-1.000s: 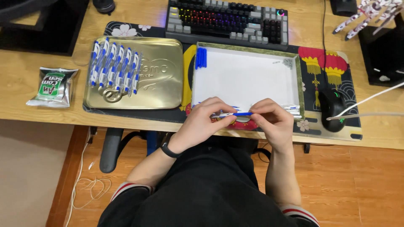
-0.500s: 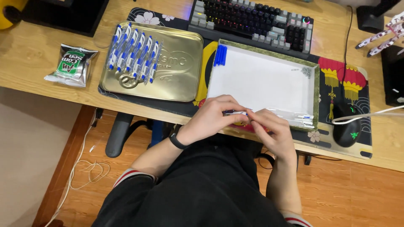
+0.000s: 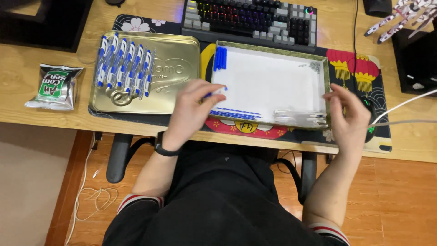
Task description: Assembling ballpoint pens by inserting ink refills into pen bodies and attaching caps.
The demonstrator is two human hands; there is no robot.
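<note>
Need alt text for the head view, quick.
Left hand holds a blue-and-white pen over a white-lined tray; right hand is open at the tray's right edge. Finished pens lie on a gold tin lid.

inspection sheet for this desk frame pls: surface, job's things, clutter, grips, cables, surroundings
Surface: wooden desk with patterned mat.
Job's things: white tray holding blue refills, blue caps, clear barrels; gold tin lid carrying finished pens.
Clutter: snack packet, keyboard, mouse.
Grips: left hand pinches a blue-tipped pen; right hand open, empty.
Cables: white cable at right; loose cord on floor.
Surroundings: chair base, wood floor.
</note>
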